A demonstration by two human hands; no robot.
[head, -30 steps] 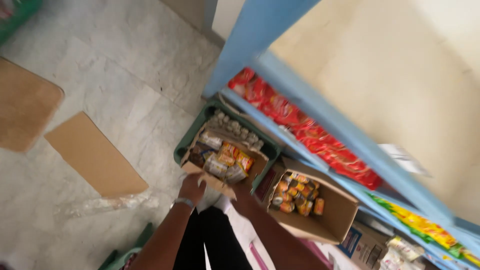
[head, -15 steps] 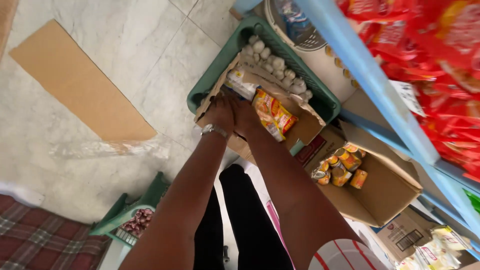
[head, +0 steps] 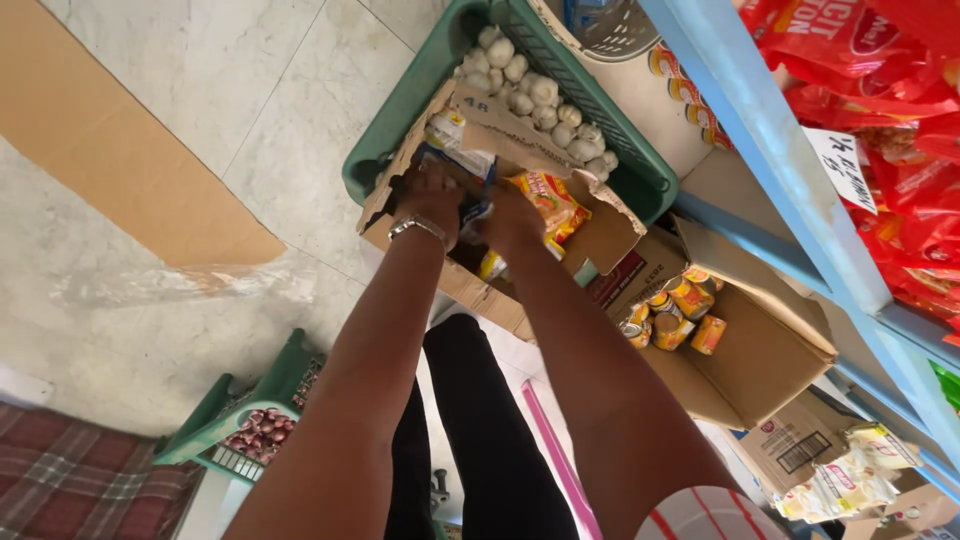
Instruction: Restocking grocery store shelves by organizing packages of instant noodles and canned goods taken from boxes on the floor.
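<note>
I see 2 hands in torn box (head: pixel 600 240): left hand (head: pixel 432 200) and right hand (head: pixel 512 215) each grasping packets (head: pixel 545 200); fingers hidden. Garlic crate (head: pixel 400 120) just behind.

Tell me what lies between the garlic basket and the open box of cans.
In the head view, the torn carton of yellow packets, where both hands reach, lies between the garlic basket and box of cans.

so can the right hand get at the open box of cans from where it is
Probably yes. The right hand is in the torn carton, and the box of cans lies right beside it with its flaps open and the cans uncovered; nothing visible lies between.
</note>
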